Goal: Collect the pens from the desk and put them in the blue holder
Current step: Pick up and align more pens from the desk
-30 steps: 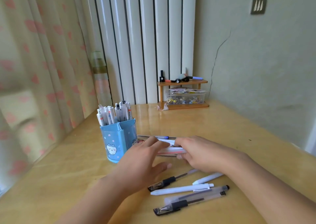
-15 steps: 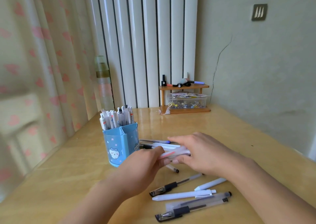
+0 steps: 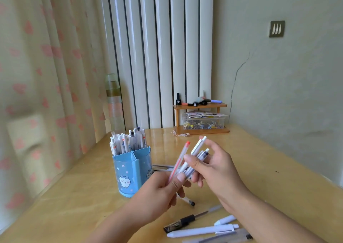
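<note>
The wooden desk [image 3: 259, 168] runs out of view at the bottom and left edges, and both forearms are cut off there too; the blue holder [image 3: 130, 174] stands on it just left of the fingers, its rear compartments packed with upright pens [image 3: 128, 142], while the front compartment's contents cannot be made out; the right hand [image 3: 217, 170] is raised above the desk with thumb and fingers curled round a small bundle of pens [image 3: 194, 159], how many is hard to tell since the barrels overlap and the palm hides their middles; the left hand [image 3: 163, 192] closes its fingers on the lower ends of the same bundle, thumb pressed on a slim red-capped pen [image 3: 179, 161] that slants up toward the holder's side; below the fingers lie loose pens [image 3: 202, 230], the nearest partly cut off by the frame edge; another pen [image 3: 187, 202] pokes out from under the left knuckles, and more behind the hands are mostly hidden.
</note>
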